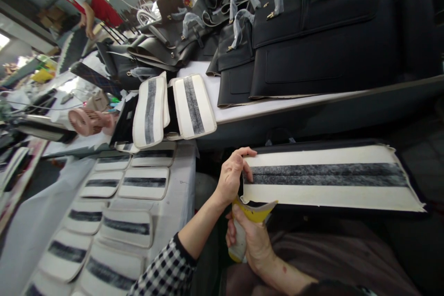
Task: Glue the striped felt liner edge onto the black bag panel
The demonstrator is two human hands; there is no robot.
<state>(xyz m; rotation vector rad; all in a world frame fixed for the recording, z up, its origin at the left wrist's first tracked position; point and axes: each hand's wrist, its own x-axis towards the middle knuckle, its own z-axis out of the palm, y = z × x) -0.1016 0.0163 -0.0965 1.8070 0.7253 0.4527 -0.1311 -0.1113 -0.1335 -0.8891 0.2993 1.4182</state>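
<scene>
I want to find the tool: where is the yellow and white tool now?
In the head view, low centre, the yellow and white tool is in the right hand, just under the cream panel's left end.

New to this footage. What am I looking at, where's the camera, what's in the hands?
One picture, from a camera worn on a person's head, looking down at their own two bare hands; there is no machine.

The left hand pinches the end of a long cream panel with a dark grey stripe. The right hand grips a yellow and white tool just under that end.

On the white table to the left lie many smaller striped pieces. Black bags are stacked on the bench behind. Another person stands far off, upper left.
</scene>
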